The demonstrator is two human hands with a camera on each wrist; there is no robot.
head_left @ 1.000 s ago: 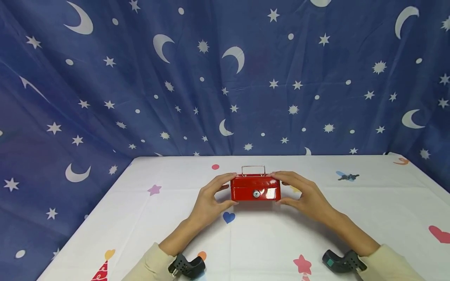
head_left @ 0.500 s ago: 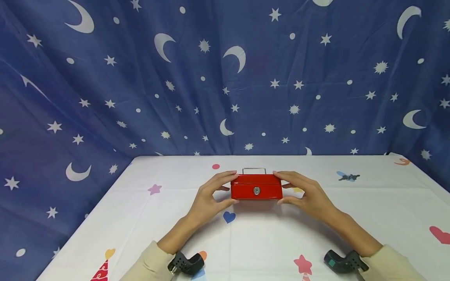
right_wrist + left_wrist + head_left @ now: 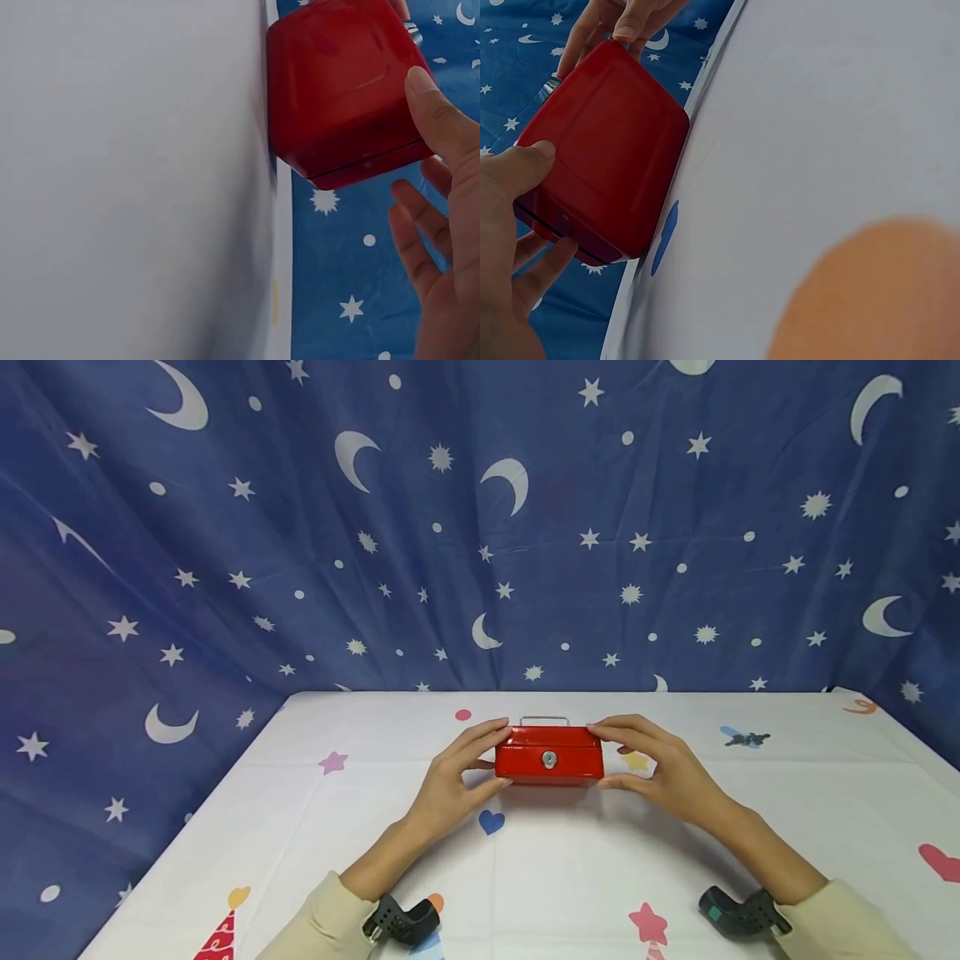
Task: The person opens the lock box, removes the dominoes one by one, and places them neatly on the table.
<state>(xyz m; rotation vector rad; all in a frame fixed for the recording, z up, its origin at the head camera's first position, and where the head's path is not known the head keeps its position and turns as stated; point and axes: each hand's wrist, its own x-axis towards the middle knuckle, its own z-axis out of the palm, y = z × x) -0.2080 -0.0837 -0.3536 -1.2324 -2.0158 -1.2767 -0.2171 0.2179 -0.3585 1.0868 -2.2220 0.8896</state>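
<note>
A small red metal cash box (image 3: 521,766) is held off the table, with a round key lock (image 3: 549,760) on its front and a thin wire handle (image 3: 545,718) on top. My left hand (image 3: 444,789) grips its left end, thumb at the lower front edge and fingers over the top. At the right end, my right hand (image 3: 671,777) pinches it the same way. In the left wrist view the flat underside of the cash box (image 3: 619,135) shows. Fingers of the right hand (image 3: 457,172) spread behind the box in the right wrist view.
A white cloth (image 3: 570,877) printed with hearts, stars and other shapes covers the table. Behind it hangs a blue curtain (image 3: 450,577) with moons and stars. Each wrist wears a black camera mount, such as the left one (image 3: 401,922).
The cash box has tilted, its front now facing more upward, and it has risen slightly. The bright reflection on its front is gone. Both hands keep their grip.
</note>
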